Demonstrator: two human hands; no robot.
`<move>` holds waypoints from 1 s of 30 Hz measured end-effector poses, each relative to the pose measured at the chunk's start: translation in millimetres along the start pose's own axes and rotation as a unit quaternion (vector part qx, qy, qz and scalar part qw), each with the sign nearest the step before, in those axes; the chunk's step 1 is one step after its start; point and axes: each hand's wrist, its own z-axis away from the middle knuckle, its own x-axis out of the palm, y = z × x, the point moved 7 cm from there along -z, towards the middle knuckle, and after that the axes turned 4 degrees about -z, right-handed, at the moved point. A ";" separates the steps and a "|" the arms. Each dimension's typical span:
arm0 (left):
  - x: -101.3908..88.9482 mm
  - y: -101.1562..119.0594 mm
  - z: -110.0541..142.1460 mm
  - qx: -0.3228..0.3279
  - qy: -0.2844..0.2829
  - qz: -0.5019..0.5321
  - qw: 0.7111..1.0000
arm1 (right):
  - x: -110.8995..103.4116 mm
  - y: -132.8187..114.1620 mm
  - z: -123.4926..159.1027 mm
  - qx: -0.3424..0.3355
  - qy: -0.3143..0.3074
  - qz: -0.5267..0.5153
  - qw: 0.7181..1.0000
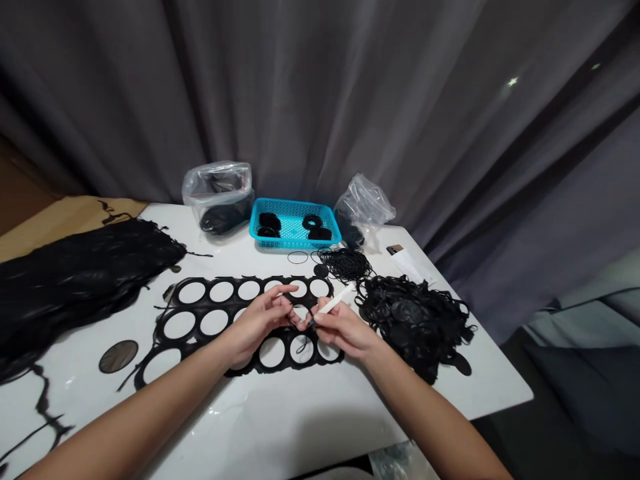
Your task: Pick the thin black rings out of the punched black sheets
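My left hand (273,310) is closed, its fingertips pinching a thin black rubber ring (301,347) that hangs below them. Against those fingertips, my right hand (345,327) is closed round a white pen-shaped tool (336,300); the tool's working tip is hidden by the fingers. Both hands are over a black sheet (197,330) with rows of round holes cut through it, lying flat on the white table (240,427). To the right of my right hand lies a heap of black ring-like scraps (413,320). A loose pile of thin black rings (347,265) is just beyond it.
A blue basket (295,247) holding black rings stands at the back between two clear plastic bags (217,180) (367,200). A large black bundle (85,277) covers the left side. A black disc (119,357) lies near the sheet. A grey curtain (310,93) hangs behind the table.
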 end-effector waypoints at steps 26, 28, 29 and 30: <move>-6.4 -16.0 2.4 0.255 0.070 -0.679 0.685 | -27.3 -33.1 -51.1 -0.110 0.089 0.208 0.968; -9.2 -25.1 6.2 0.267 0.066 -0.711 0.648 | -29.0 -31.9 -64.5 -0.134 0.078 0.328 0.932; -9.9 -28.5 7.4 0.270 0.066 -0.716 0.640 | -28.7 -28.5 -68.4 -0.138 0.069 0.376 0.914; -10.4 -30.9 8.2 0.271 0.069 -0.719 0.636 | -28.0 -24.9 -70.5 -0.141 0.062 0.413 0.898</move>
